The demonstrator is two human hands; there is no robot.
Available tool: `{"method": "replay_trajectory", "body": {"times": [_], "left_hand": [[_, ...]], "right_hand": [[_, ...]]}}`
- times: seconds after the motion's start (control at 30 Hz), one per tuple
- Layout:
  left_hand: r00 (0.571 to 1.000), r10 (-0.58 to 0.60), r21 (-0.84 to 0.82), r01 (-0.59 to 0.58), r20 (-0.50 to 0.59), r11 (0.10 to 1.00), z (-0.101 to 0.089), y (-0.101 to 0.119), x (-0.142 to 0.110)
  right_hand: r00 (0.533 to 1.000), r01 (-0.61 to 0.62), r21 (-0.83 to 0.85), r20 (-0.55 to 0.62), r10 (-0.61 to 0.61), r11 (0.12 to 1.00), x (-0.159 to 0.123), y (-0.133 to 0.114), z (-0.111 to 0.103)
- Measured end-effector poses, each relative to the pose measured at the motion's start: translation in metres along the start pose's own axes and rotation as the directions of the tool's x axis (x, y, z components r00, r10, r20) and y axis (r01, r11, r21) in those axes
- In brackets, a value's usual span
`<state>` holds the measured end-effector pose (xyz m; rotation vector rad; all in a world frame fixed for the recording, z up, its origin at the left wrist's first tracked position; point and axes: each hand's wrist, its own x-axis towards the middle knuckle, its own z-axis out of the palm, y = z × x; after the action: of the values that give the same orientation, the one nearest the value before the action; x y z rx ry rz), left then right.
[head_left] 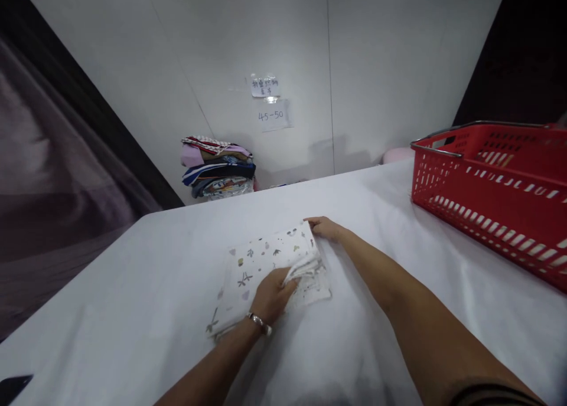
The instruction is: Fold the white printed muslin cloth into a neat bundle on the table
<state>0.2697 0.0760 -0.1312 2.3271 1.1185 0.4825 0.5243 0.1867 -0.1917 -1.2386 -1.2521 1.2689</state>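
A white cloth (261, 258) printed with small leaves, hearts and dots lies folded in several layers on the white-covered table (146, 288). My left hand (273, 295), with a metal bracelet at the wrist, grips the near right edge of the fold, thumb on the near side and fingers over the top. At the cloth's far right corner, my right hand (325, 228) has its fingers closed on the edge. Some layers bunch up and spread unevenly between the two hands. The fingertips of my right hand are partly hidden.
A red plastic basket (482, 187) with metal handles stands on the right. Behind the table's far edge rises a stack of folded fabrics (218, 169). Paper signs (274, 115) hang on the pale wall. A dark object (14, 387) lies at the lower left.
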Motion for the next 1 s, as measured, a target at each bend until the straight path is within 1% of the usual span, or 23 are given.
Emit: {"method": "replay_trajectory", "body": {"times": [0.07,0.13,0.2,0.27,0.33,0.37,0.43,0.53,0.63,0.7,0.73,0.77,0.8,0.83,0.87,0.9,0.93,0.97,1.0], "left_hand": [[0.986,-0.165,-0.162,0.165,0.013,0.973,-0.003,-0.004,0.000],[0.961,-0.274,-0.331,0.270,0.033,0.904,-0.005,-0.006,0.000],[0.941,-0.338,-0.499,0.309,0.033,0.810,-0.006,-0.008,0.001],[0.924,-0.380,-0.624,0.315,0.031,0.715,-0.007,-0.010,0.000],[0.910,-0.409,-0.680,0.337,0.059,0.652,-0.008,-0.010,0.000],[0.906,-0.416,-0.678,0.351,0.074,0.645,-0.009,-0.009,-0.001],[0.909,-0.409,-0.641,0.361,0.079,0.678,-0.010,-0.008,-0.002],[0.925,-0.378,-0.585,0.325,0.034,0.743,-0.010,-0.008,-0.003],[0.939,-0.344,-0.569,0.290,0.013,0.769,-0.008,-0.010,-0.003],[0.955,-0.296,-0.534,0.258,0.015,0.805,-0.005,-0.012,-0.003],[0.967,-0.254,-0.494,0.226,0.011,0.839,-0.003,-0.012,-0.004],[0.982,-0.187,-0.426,0.173,0.007,0.888,-0.001,-0.011,-0.005],[0.995,-0.098,-0.323,0.095,0.009,0.942,0.001,-0.010,-0.007],[1.000,0.006,-0.192,-0.003,0.018,0.981,0.004,-0.008,-0.009],[0.993,0.110,-0.047,-0.109,0.037,0.993,0.007,-0.005,-0.012],[0.977,0.200,0.089,-0.205,0.068,0.975,0.010,-0.002,-0.015],[0.960,0.260,0.202,-0.276,0.101,0.940,0.012,0.001,-0.018],[0.949,0.290,0.286,-0.315,0.126,0.905,0.014,0.003,-0.021],[0.944,0.298,0.342,-0.328,0.140,0.880,0.016,0.005,-0.024]], "right_hand": [[1.000,-0.001,0.003,-0.011,0.001,1.000,0.001,0.000,0.000],[1.000,-0.008,0.003,-0.015,0.008,1.000,0.001,-0.001,0.000],[1.000,-0.015,0.001,-0.013,0.015,1.000,0.002,-0.001,-0.001],[1.000,-0.019,-0.002,-0.007,0.019,1.000,0.002,-0.002,-0.002],[1.000,-0.022,-0.003,-0.002,0.022,1.000,0.002,-0.004,-0.003],[1.000,-0.024,-0.002,0.001,0.024,1.000,0.002,-0.005,-0.003],[1.000,-0.030,0.001,0.008,0.030,1.000,0.002,-0.008,-0.004],[0.999,-0.037,-0.005,0.022,0.037,0.999,0.003,-0.010,-0.005],[0.999,-0.031,-0.025,0.032,0.032,0.999,0.003,-0.010,-0.005],[0.999,-0.025,-0.041,0.032,0.026,0.999,0.002,-0.009,-0.005],[0.999,-0.024,-0.049,0.031,0.026,0.999,0.002,-0.009,-0.006],[0.999,-0.025,-0.056,0.030,0.027,0.998,0.002,-0.009,-0.006],[0.999,-0.027,-0.062,0.029,0.029,0.998,0.002,-0.010,-0.007],[0.999,-0.029,-0.067,0.028,0.031,0.997,0.002,-0.011,-0.007],[0.999,-0.031,-0.072,0.027,0.033,0.997,0.001,-0.012,-0.007],[0.999,-0.034,-0.078,0.026,0.036,0.996,0.001,-0.013,-0.008],[0.999,-0.036,-0.085,0.025,0.038,0.996,0.001,-0.013,-0.008],[0.999,-0.039,-0.094,0.023,0.041,0.995,0.001,-0.014,-0.008],[0.999,-0.042,-0.103,0.021,0.044,0.994,0.001,-0.014,-0.008]]}}
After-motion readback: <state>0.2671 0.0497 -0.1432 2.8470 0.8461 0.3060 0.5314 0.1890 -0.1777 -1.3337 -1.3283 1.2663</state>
